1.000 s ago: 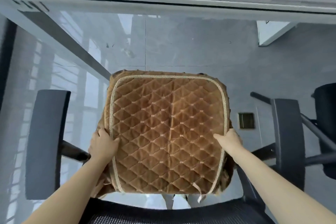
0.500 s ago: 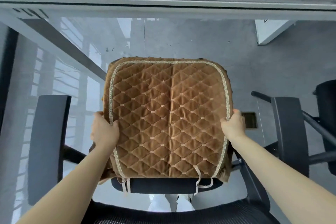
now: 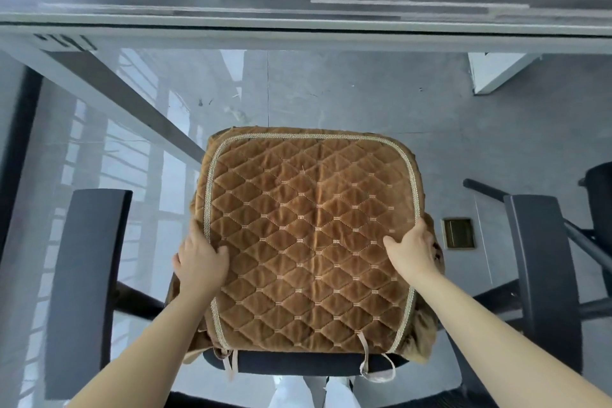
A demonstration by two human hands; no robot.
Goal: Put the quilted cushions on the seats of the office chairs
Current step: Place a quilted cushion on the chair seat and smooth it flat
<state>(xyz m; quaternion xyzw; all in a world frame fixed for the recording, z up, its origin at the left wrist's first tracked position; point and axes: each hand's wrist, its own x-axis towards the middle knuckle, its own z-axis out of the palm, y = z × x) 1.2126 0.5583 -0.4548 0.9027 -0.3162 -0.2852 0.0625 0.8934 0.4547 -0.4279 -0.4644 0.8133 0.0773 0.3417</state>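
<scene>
A brown quilted cushion [image 3: 308, 235] with beige trim lies over the seat [image 3: 298, 366] of a black office chair, covering nearly all of it; only the seat's near edge shows. Pale tie straps hang off the cushion's near edge. My left hand [image 3: 200, 263] grips the cushion's left edge, thumb on top. My right hand [image 3: 412, 252] holds the right edge with its thumb pressed on the quilting. Both forearms reach in from below.
The chair's armrests stand at the left [image 3: 87, 288] and right [image 3: 543, 278]. Its mesh backrest top [image 3: 231, 402] is at the bottom. A desk edge [image 3: 298, 28] runs across ahead. Another black chair [image 3: 599, 202] is at far right, and a floor socket [image 3: 458, 232] is set in the grey floor.
The cushion has come down from being held up and now lies lower on the seat. Both hands slid inward along its side edges.
</scene>
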